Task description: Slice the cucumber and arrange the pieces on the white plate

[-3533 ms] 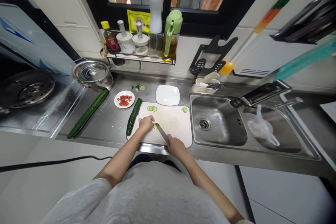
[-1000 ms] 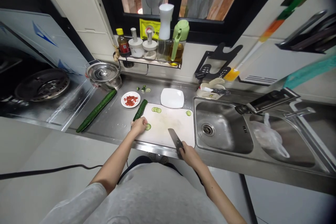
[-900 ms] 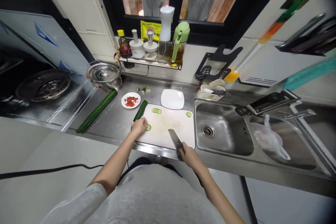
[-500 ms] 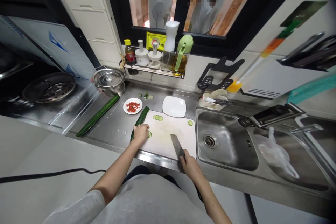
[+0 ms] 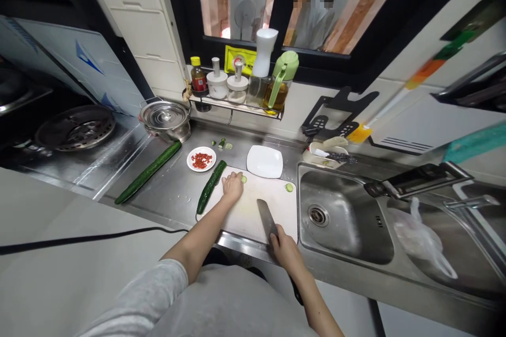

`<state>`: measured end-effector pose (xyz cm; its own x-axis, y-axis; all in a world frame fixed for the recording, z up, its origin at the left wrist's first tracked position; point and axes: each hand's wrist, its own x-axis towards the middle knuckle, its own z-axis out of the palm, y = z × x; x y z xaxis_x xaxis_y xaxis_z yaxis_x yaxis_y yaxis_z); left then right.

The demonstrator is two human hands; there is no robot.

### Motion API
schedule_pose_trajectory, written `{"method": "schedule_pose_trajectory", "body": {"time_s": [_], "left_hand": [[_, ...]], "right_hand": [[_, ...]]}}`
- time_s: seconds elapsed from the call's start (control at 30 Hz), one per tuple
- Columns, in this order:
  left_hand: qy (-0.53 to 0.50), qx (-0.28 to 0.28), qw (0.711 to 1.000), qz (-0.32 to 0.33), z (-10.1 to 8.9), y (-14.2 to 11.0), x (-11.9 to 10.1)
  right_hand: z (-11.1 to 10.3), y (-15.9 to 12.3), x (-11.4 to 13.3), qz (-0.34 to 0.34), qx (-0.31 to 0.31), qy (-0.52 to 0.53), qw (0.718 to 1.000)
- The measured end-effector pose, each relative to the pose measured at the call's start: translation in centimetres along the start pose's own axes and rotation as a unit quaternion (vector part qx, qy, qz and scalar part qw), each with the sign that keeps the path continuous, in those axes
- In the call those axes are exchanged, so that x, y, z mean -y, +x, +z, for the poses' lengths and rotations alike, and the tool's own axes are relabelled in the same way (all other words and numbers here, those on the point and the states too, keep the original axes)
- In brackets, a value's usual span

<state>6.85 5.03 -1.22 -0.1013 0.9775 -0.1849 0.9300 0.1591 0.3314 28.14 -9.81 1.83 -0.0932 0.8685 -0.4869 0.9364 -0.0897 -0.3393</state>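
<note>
One hand loaded?

Yep, right hand wrapped round the knife handle, blade over the cutting board.

Left?

Left hand is at the cucumber slices near the board's far edge; can't tell if it's pinching any.

Rest?

Nearer cucumber along board's left edge, white plate just past the far edge, sink right.

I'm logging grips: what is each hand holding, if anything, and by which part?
Right hand: the knife, by its handle. Left hand: at a cucumber slice; whether it grips any cannot be told.
</note>
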Motion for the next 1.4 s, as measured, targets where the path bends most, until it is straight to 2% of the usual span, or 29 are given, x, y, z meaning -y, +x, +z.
{"method": "schedule_pose_trajectory", "body": {"time_s": [0.33, 0.57, 0.67, 0.8, 0.9, 1.23, 1.4], "left_hand": [[-0.004, -0.012, 1.0, 0.008, -0.3, 0.7, -0.2], [-0.064, 0.011, 0.998, -0.005, -1.4, -0.7, -1.3], [-0.1, 0.047, 0.994, -0.011, -1.6, -2.3, -1.6], [-0.12, 0.114, 0.986, -0.001, -0.9, -4.5, -1.4], [-0.112, 0.134, 0.985, -0.003, -0.3, -5.5, -1.1], [-0.05, 0.128, 0.99, 0.017, 0.2, -5.7, -1.0], [-0.029, 0.108, 0.993, 0.033, 0.5, -5.3, -0.3]], "right_hand": [[0.0, 0.2, -0.6, 0.003, 0.002, -0.004, 1.0], [-0.4, 0.1, -0.7, 0.004, 0.002, -0.002, 1.0], [-0.4, 0.3, -1.0, 0.009, 0.003, -0.005, 1.0], [-0.7, 0.4, -1.0, 0.017, 0.004, -0.006, 1.0], [-0.9, 0.5, -0.8, 0.02, 0.006, -0.007, 1.0], [-1.0, 0.6, 0.6, 0.001, 0.013, -0.003, 1.0], [-0.8, 0.2, 1.7, -0.01, 0.028, -0.02, 0.999]]}}
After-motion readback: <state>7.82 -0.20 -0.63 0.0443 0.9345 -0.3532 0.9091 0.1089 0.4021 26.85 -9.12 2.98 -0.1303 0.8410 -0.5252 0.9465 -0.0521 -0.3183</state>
